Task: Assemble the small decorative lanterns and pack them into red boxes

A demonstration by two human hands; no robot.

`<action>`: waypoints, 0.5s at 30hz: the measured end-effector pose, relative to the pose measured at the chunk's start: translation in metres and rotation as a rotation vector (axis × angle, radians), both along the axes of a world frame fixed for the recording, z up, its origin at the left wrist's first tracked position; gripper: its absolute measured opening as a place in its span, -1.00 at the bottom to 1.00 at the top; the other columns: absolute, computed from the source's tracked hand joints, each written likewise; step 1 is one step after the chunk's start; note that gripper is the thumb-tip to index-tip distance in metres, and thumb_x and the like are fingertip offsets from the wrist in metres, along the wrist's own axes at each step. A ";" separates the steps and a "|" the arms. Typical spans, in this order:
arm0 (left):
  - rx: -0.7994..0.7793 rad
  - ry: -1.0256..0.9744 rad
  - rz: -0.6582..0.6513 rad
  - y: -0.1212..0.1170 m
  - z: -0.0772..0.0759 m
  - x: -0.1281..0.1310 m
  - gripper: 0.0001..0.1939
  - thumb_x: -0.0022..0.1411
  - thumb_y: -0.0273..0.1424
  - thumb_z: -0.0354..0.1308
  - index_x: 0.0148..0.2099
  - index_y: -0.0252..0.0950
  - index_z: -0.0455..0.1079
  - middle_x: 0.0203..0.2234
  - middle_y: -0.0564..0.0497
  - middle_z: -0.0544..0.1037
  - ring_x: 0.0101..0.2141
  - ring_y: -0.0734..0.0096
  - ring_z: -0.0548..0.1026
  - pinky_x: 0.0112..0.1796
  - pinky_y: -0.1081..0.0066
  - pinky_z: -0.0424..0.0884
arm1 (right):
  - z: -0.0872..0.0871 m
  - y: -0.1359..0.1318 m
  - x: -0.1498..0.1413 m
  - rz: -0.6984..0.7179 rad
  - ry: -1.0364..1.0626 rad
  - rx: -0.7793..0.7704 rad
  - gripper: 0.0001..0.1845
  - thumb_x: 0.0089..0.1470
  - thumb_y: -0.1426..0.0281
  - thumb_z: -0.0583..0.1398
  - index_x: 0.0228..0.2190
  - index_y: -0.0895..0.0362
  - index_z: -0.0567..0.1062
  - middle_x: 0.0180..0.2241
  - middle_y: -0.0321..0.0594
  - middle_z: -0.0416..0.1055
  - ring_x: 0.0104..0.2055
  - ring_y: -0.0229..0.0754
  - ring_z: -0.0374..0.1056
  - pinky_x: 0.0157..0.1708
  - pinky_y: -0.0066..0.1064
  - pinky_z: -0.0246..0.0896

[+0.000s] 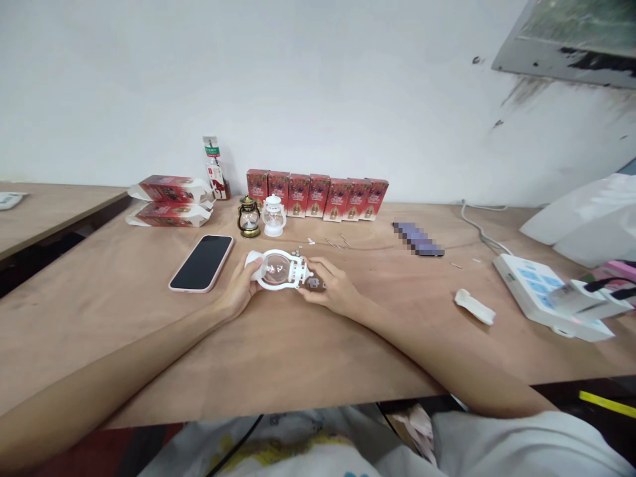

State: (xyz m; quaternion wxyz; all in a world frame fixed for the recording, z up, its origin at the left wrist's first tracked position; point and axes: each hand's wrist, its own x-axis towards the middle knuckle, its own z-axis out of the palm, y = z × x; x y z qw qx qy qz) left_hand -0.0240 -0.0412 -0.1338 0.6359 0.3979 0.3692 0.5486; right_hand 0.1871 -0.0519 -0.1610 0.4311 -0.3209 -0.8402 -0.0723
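A small white lantern (pixel 278 269) with a clear globe lies on its side between my two hands, just over the wooden table. My left hand (pixel 240 286) is closed around its base. At the other end, my right hand (pixel 330 286) pinches the lantern near its top cap. Behind them stand a bronze-coloured lantern (pixel 249 218) and a second white lantern (pixel 273 217), both upright. Tiny loose pieces (pixel 314 283) lie by my right fingers, partly hidden, and several small screws or pins (pixel 338 242) are scattered farther back.
Several red boxes (pixel 308 196) line the wall. Two opened boxes (pixel 171 202) and a bottle (pixel 216 173) stand left. A phone (pixel 203 264) lies beside my left hand. Rightward are a blurred purple object (pixel 418 239), a white scrap (pixel 475 307) and a power strip (pixel 527 285) with plugs.
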 end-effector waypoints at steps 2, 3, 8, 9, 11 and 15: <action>0.005 0.016 0.006 0.001 0.000 0.000 -0.76 0.03 -0.36 0.24 -0.26 -0.32 0.29 -0.37 0.00 0.52 -0.23 0.21 0.53 -0.26 0.23 0.53 | -0.001 0.003 0.002 -0.018 -0.062 -0.005 -0.54 0.07 0.29 0.21 0.00 0.17 0.34 -0.09 0.02 0.41 -0.07 -0.03 0.40 -0.14 -0.23 0.36; 0.009 0.024 0.011 0.001 0.000 0.000 -0.75 0.02 -0.36 0.24 -0.26 -0.31 0.28 -0.38 0.01 0.51 -0.24 0.22 0.53 -0.26 0.24 0.53 | -0.001 0.005 0.003 -0.033 -0.094 -0.009 -0.54 0.06 0.30 0.21 0.00 0.17 0.35 -0.08 0.03 0.41 -0.06 -0.01 0.39 -0.15 -0.21 0.34; 0.061 0.062 0.058 -0.001 -0.001 0.001 -0.68 -0.02 -0.28 0.28 -0.27 -0.28 0.26 -0.38 0.08 0.46 -0.27 0.31 0.49 -0.27 0.27 0.51 | 0.001 0.014 0.011 -0.105 -0.110 -0.046 -0.61 0.06 0.40 0.20 -0.04 0.16 0.37 -0.21 -0.03 0.43 -0.15 -0.01 0.38 -0.20 -0.19 0.30; 0.079 0.075 0.064 -0.001 -0.002 0.002 -0.65 -0.05 -0.28 0.30 -0.27 -0.27 0.25 -0.38 0.09 0.45 -0.27 0.34 0.49 -0.26 0.28 0.50 | 0.001 0.014 0.012 -0.109 -0.073 -0.063 -0.63 0.06 0.41 0.20 -0.06 0.14 0.37 -0.28 -0.09 0.43 -0.20 -0.03 0.38 -0.21 -0.20 0.30; 0.110 0.108 0.065 -0.002 -0.002 0.002 -0.61 -0.11 -0.29 0.35 -0.28 -0.26 0.24 -0.37 0.12 0.43 -0.29 0.38 0.47 -0.26 0.32 0.48 | 0.001 0.015 0.013 -0.106 0.014 -0.105 -0.65 0.04 0.43 0.20 -0.09 0.11 0.37 -0.39 -0.20 0.40 -0.31 -0.09 0.35 -0.26 -0.23 0.31; 0.127 0.131 0.061 -0.004 0.000 0.004 -0.54 -0.19 -0.30 0.39 -0.29 -0.25 0.22 -0.38 0.14 0.42 -0.33 0.43 0.46 -0.32 0.40 0.43 | 0.001 0.011 0.010 -0.086 0.141 -0.165 -0.55 -0.02 0.51 0.16 -0.04 0.10 0.29 -0.37 -0.24 0.35 -0.41 -0.18 0.29 -0.34 -0.30 0.33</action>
